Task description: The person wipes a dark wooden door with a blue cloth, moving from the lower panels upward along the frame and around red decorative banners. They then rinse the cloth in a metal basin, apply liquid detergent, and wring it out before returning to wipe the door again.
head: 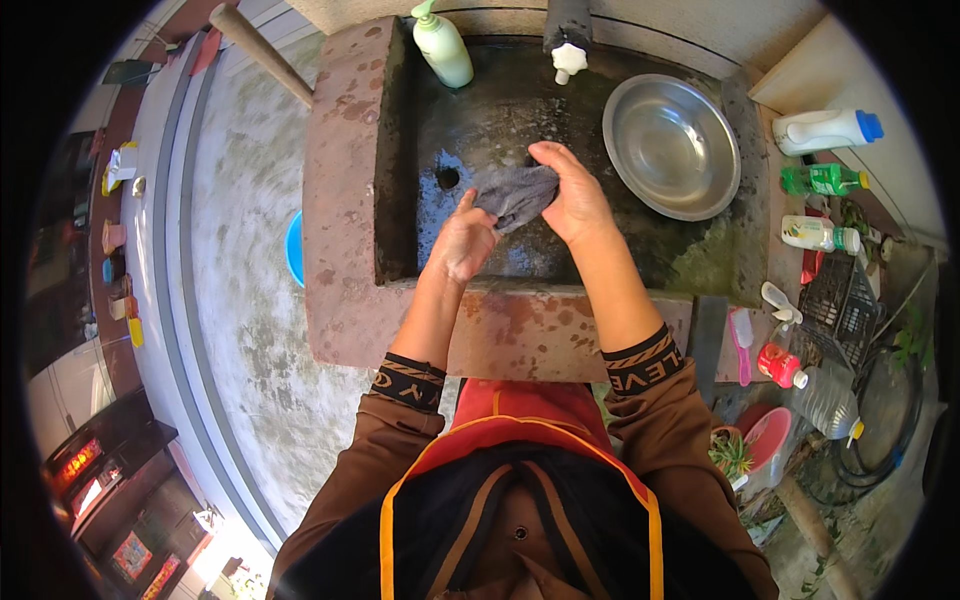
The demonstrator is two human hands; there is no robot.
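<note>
A crumpled dark grey cloth [516, 196] is held between my two hands over a stone sink basin [345, 225]. My left hand [469, 236] grips its lower left end, with a finger pointing up. On the cloth's right end, my right hand [574, 191] has its fingers and thumb closed around the edge. Below and left of the cloth lies wet basin floor with a round drain hole [447, 177]. A tap with a white knob [568, 58] sticks out from the wall above; no stream of water shows.
A metal bowl [672, 147] rests in the basin's right side. A pale green pump bottle [444, 46] stands at the back left. Along the right lie a pink brush [740, 345], several bottles and a black plastic crate [840, 307]. A wooden pole [262, 54] leans at the left.
</note>
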